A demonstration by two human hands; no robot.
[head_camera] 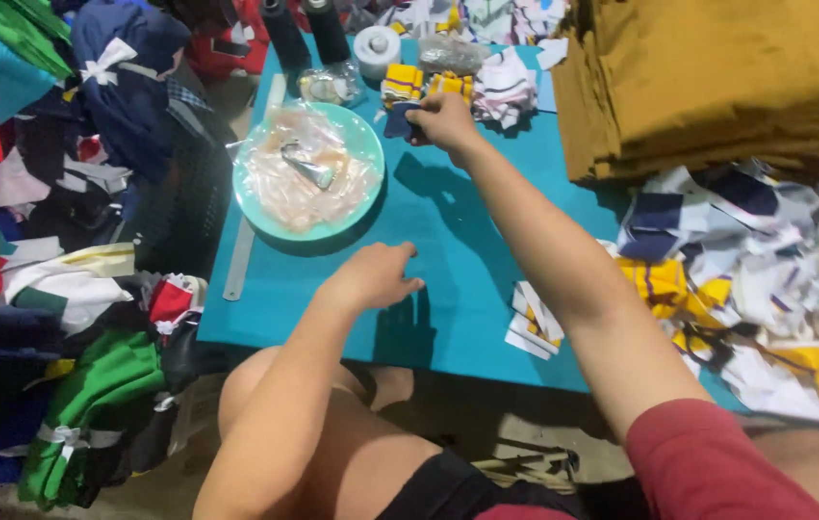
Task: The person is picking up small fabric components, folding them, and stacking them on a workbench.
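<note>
Nearest me, at about seven o'clock from the middle of the table, my left hand rests on the teal tabletop with the fingers curled loosely down; it grips nothing, fingertips just touching the bare surface. At four o'clock from it, near the table's front edge, lies a small stack of white striped fabric pieces.

Farther out, at twelve o'clock, my right hand is pinched on a small dark blue fabric piece, which sits at the far end of the table, just beside the yellow-and-white striped pieces. I judge the blue piece to be very light and limp: it will fold or droop the moment it is lifted, it is not fragile, and it should not slip much between finger and thumb. An edge or corner pinch looks like the best hold, since the middle would only bunch up.

Left of that, at ten o'clock, a pale green plate holds crinkled clear plastic and a small metal tool, perhaps thread snips; I cannot tell for sure.

My own hand covers most of the blue piece, so its shape and whether it is one layer or several stay unclear. The mustard cloth stack runs off the top right edge.
</note>
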